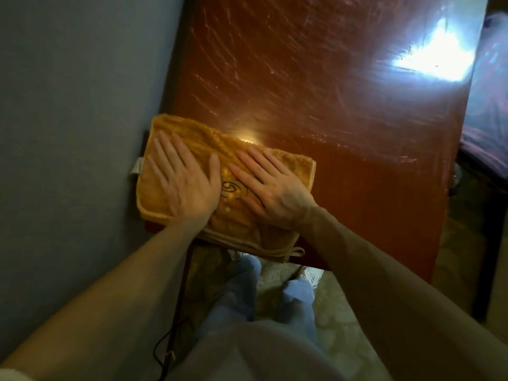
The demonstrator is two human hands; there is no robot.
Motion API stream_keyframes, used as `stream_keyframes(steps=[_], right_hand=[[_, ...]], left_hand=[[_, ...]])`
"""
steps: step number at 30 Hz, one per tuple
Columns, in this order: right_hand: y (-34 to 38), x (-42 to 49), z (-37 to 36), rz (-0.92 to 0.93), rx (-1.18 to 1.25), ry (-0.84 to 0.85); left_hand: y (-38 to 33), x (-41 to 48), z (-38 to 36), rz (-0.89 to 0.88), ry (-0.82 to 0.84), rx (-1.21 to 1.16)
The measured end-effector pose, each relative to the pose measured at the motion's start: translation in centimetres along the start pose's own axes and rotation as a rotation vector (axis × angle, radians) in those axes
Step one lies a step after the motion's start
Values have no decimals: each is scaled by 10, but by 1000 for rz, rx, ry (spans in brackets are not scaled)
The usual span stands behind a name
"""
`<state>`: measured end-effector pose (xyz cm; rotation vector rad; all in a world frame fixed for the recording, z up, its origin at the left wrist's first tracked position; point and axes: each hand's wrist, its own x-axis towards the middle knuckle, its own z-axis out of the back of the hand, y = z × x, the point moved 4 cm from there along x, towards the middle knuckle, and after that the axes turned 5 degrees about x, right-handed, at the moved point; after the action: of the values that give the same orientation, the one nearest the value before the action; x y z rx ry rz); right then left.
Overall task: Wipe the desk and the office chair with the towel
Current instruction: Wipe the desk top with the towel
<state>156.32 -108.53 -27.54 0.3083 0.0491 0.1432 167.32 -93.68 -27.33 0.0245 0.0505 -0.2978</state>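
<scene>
Your left hand [189, 185] and right hand [270, 188] press flat on the towel [239, 224], fingers [167, 152] straight and spread. The towel lies at the table's [343, 133] near corner, beside the wall [77, 105].

This is looking like a room in a home, perhaps a bedroom or study corner: a glossy, scratched red-brown desk [330, 133] is standing against a plain grey-blue wall [68, 105] on the left, a fringed rug [277, 273] is lying on the patterned floor [343, 339] below the desk's near edge, and purple patterned cloth [486, 105] is showing at the far right.
</scene>
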Motion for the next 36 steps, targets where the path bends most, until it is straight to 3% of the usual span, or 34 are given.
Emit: stream_keyframes(steps=[4,8,16,24,36], right_hand=[[14,-4,-6,-250,121,-180],[20,-1,-7,-400,104,-185],[8,-30,-2,-441,179,-184],[-37,-121,9,-568,144,-221],[-113,-236,23,-640,117,-186]], left_hand=[[-8,41,-2,-285,-53,60],[-21,64,0,-447,-56,95],[-51,56,0,-505,9,134],[-155,10,-1,-637,-7,127],[-282,-58,-8,-674,-24,107]])
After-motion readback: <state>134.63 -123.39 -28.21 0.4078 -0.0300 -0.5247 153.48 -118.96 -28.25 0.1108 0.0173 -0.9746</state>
